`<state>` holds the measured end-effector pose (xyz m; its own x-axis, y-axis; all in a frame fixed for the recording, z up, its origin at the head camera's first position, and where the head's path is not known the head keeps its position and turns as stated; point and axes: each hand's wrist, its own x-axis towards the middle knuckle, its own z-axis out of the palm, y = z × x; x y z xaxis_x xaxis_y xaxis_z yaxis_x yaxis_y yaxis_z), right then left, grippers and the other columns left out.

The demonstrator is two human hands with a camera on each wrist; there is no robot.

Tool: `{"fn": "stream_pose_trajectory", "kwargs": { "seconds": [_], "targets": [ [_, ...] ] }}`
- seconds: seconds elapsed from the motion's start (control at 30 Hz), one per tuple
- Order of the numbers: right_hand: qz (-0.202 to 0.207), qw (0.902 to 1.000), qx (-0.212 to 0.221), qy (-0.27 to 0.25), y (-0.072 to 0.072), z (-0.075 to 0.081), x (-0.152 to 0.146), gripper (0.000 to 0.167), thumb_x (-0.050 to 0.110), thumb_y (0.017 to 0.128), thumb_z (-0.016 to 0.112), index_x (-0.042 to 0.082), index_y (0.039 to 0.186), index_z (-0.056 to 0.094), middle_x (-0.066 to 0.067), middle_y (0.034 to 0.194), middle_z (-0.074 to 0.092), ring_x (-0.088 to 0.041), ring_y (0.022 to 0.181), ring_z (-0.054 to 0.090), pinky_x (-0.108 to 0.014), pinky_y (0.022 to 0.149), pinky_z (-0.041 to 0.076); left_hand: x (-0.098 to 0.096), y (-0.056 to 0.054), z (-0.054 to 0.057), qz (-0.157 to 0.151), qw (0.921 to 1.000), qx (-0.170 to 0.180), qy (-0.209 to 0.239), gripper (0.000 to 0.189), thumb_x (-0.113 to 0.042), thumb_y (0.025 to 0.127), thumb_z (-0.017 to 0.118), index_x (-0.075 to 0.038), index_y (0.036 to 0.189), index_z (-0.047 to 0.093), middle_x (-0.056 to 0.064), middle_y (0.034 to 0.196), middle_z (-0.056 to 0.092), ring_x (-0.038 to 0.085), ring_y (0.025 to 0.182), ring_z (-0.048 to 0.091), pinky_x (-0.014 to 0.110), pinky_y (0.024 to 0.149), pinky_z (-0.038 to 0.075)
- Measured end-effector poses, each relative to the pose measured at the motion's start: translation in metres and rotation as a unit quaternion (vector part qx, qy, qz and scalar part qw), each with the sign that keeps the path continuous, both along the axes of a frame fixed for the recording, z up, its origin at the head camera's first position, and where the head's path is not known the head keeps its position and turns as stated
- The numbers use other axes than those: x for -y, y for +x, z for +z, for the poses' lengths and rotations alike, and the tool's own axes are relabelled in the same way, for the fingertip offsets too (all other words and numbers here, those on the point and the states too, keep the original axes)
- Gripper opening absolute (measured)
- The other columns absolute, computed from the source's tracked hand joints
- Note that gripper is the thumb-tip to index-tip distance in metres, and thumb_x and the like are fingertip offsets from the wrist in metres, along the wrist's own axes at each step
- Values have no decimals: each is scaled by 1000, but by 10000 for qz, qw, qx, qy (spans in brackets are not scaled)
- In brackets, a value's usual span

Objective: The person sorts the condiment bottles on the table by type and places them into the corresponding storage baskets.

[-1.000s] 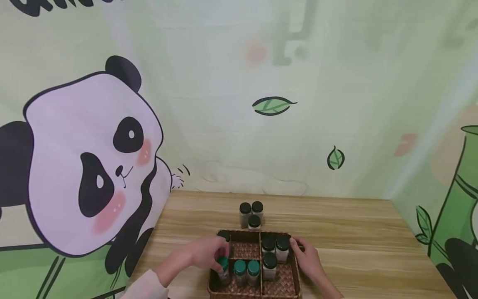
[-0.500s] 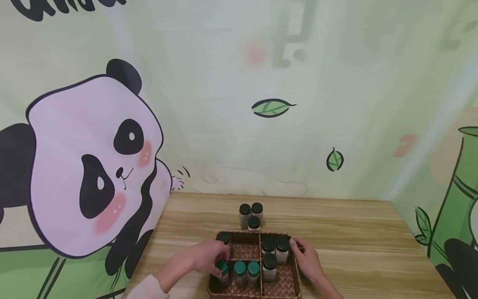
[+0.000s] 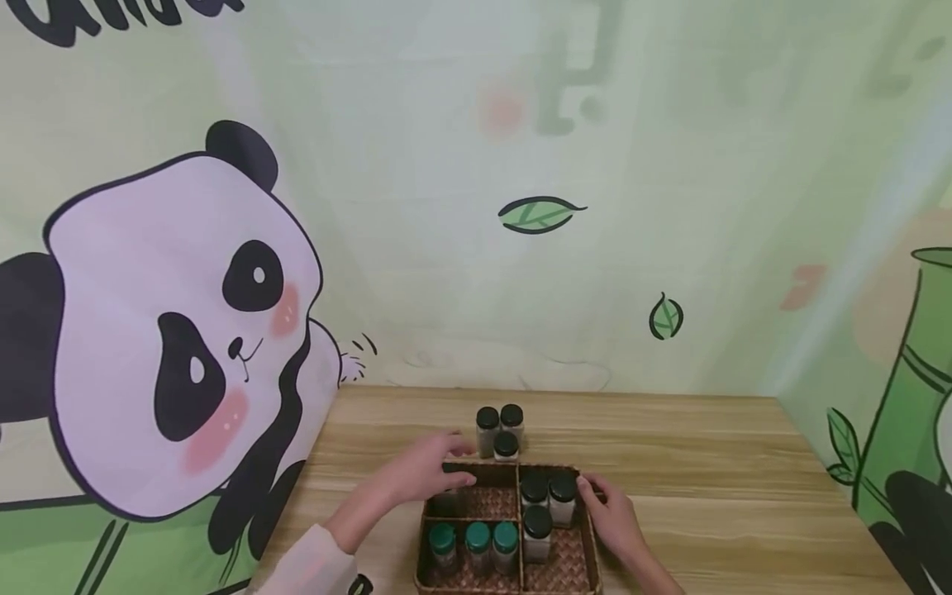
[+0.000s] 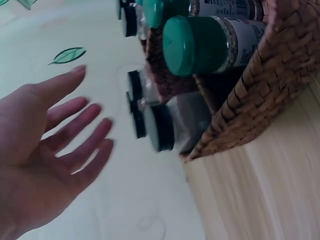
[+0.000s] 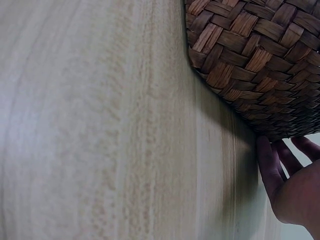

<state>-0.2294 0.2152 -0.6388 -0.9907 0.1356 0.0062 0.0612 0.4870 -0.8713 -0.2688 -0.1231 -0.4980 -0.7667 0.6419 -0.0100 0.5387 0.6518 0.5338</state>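
Note:
A brown woven basket [image 3: 597, 570] with compartments stands on the table. My left hand [image 3: 424, 471] hovers over its back left corner, fingers spread and holding nothing. In the left wrist view, a gap separates the left hand [image 4: 55, 135] from a black-capped jar [image 4: 160, 127], which is partly hidden by the hand in the head view. Three green-capped jars [image 3: 478, 541] stand upright in the front left compartment. Several black-capped jars [image 3: 537, 529] fill part of the right compartment. At the basket's back right corner, my right hand [image 3: 613, 516] touches the woven wall [image 5: 260, 65] with extended fingers.
Behind the basket, three more black-capped jars [image 3: 506, 445] are grouped on the wooden table [image 3: 692, 463]. A pale green backdrop [image 3: 416, 273] with a printed panda [image 3: 186, 330] rises beyond the table's back edge.
My left hand has let go of the leftmost green-capped jar, leaving it upright in the basket, and moved back and up with its fingers spread. The right hand keeps its place.

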Motion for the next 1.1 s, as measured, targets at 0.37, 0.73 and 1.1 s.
{"fn": "stream_pose_trajectory", "kwargs": {
  "seconds": [0.37, 0.73, 1.1],
  "targets": [
    [21, 10000, -54, -68, -1, -5, 0, 45, 39, 111, 57, 1, 130, 71, -12, 119, 75, -23, 106, 68, -44, 93, 55, -33, -34, -26, 476, 9965, -559, 393, 51, -25, 97, 80, -2, 140, 65, 13, 133, 66, 33, 124, 64, 50, 102, 54],
    [-3, 9999, -127, 7, 0, -4, -1, 41, 37, 110, 59, 2, 128, 72, -9, 115, 75, -20, 103, 68, -41, 90, 55, -48, -50, -50, 367, 9974, -562, 280, 50, -24, 96, 82, -5, 139, 67, 10, 131, 67, 30, 119, 66, 43, 98, 57],
    [24, 9999, -145, -82, -1, -2, -2, 43, 38, 110, 59, 1, 129, 72, -10, 115, 75, -22, 104, 69, -42, 92, 56, -66, -52, -56, 388, 9975, -574, -151, 51, -33, 99, 79, -13, 144, 65, 11, 142, 60, 30, 126, 63, 46, 102, 54]
  ]
}}
